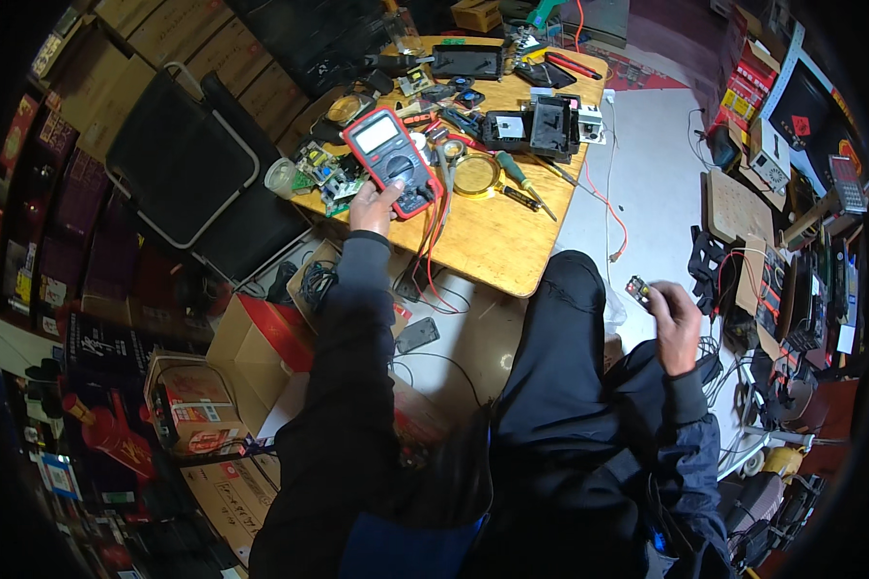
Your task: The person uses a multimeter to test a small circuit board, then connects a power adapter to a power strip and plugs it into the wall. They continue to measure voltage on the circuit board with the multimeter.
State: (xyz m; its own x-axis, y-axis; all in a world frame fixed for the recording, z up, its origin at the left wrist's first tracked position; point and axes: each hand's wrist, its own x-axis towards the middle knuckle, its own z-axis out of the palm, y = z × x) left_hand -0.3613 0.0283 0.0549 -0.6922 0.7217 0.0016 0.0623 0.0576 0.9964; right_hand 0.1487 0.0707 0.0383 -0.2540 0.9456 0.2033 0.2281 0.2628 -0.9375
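Observation:
My left hand [373, 206] is closed on the lower edge of a red and grey multimeter [388, 154], its thumb lying near the dial. The meter is tilted over the near left part of the wooden table [488, 236], and its red and dark leads hang past the table edge. Out to the right, beyond my knee, my right hand [677, 323] pinches a small circuit board [637, 288] between thumb and fingers. Left of the meter lie bare circuit boards [328, 174]. A round brass-coloured tin [477, 176] and a green-handled screwdriver [514, 171] lie to its right.
Black plastic housings [553, 125] and hand tools crowd the table's far side. A black folding chair [183, 159] stands at the left. Open cardboard boxes [251, 372] and cables lie on the floor below. An orange cord [603, 198] runs along the floor at right.

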